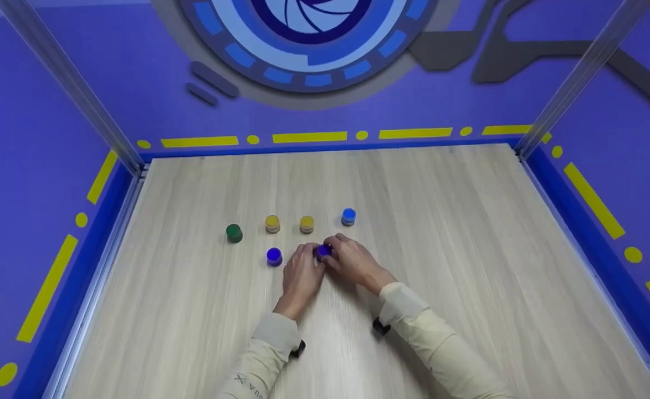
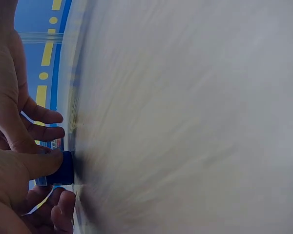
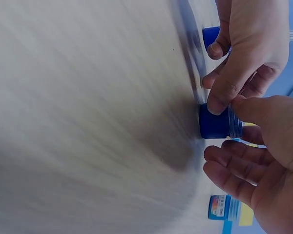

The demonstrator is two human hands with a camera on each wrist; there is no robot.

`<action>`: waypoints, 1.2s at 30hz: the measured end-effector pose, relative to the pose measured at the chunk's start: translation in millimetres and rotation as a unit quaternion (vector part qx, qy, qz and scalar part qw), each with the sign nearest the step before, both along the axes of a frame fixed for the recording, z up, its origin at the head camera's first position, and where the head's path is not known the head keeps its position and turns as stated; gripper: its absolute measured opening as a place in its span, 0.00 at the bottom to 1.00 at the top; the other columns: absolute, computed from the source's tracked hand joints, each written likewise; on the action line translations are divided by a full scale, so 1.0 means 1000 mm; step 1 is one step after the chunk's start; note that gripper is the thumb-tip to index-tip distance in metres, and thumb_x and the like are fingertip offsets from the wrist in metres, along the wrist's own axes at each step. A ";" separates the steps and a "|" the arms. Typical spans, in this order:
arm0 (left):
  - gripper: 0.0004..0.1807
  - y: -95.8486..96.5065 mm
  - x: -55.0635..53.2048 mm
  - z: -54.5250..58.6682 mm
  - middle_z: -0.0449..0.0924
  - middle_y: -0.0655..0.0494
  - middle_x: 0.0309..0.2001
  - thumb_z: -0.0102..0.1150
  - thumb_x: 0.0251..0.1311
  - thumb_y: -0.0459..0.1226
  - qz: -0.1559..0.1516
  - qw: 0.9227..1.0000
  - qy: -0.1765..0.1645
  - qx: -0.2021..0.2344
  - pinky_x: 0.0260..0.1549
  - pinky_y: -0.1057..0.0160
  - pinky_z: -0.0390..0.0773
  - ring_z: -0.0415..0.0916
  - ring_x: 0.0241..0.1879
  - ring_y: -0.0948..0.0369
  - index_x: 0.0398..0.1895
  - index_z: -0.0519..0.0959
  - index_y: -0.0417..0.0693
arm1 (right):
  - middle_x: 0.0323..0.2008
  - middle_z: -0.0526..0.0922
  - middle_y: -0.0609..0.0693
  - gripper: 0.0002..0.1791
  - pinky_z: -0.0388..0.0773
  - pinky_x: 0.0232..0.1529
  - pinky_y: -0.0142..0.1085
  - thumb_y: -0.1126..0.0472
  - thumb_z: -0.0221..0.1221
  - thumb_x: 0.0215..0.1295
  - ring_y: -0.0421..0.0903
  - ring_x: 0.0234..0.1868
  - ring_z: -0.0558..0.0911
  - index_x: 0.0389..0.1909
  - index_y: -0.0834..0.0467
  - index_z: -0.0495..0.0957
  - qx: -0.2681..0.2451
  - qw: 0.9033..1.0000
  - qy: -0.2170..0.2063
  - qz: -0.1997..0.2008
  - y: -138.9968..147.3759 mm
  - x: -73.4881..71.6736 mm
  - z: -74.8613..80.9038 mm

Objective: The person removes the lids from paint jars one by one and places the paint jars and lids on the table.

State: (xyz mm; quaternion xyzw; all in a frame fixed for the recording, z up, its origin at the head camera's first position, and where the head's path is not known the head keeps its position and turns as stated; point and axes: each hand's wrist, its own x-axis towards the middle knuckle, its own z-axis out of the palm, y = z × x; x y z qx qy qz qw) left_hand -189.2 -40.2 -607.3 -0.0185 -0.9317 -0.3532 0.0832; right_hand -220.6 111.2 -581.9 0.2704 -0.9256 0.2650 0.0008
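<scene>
A small blue-purple paint jar (image 1: 323,252) stands on the wooden table between both hands. My left hand (image 1: 303,271) pinches its dark lower body (image 3: 212,124), thumb laid along the side. At the top, my right hand (image 1: 355,261) holds the clear ridged lid (image 3: 236,124) between thumb and index finger; its other fingers are spread loosely beside the jar. A second blue-purple jar (image 1: 274,257) stands just left of my left hand. Beyond my right hand is a lighter blue jar (image 1: 348,216), with a label visible in the right wrist view.
Two yellow jars (image 1: 272,224) and a green jar (image 1: 234,233) form a loose row behind and left of the hands. The table (image 1: 469,249) is bounded by purple-blue panels (image 1: 136,111) at the back and sides, with metal posts (image 1: 585,77) at the corners.
</scene>
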 end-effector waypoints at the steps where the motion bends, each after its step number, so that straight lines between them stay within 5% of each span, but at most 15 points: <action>1: 0.18 0.000 0.001 0.000 0.82 0.47 0.46 0.72 0.58 0.33 -0.002 1.000 0.001 0.000 0.45 0.46 0.79 0.82 0.48 0.47 0.51 0.81 0.42 | 0.45 0.82 0.58 0.17 0.82 0.48 0.46 0.61 0.65 0.71 0.51 0.44 0.84 0.55 0.67 0.79 -0.004 1.000 -0.007 0.000 0.002 0.001 0.000; 17: 0.19 0.012 0.012 -0.002 0.82 0.48 0.44 0.76 0.56 0.36 -0.058 0.998 0.003 -0.035 0.50 0.49 0.77 0.80 0.48 0.49 0.49 0.82 0.40 | 0.45 0.83 0.55 0.15 0.81 0.50 0.46 0.60 0.65 0.71 0.50 0.46 0.84 0.53 0.64 0.80 -0.049 0.996 -0.073 0.000 0.025 0.015 0.000; 36: 0.19 0.019 0.035 -0.007 0.81 0.53 0.39 0.78 0.51 0.39 -0.126 0.988 0.059 -0.073 0.41 0.56 0.71 0.78 0.40 0.54 0.45 0.83 0.44 | 0.44 0.84 0.52 0.15 0.81 0.48 0.44 0.59 0.68 0.69 0.46 0.44 0.83 0.51 0.62 0.80 -0.044 0.998 -0.044 -0.002 0.048 0.052 -0.002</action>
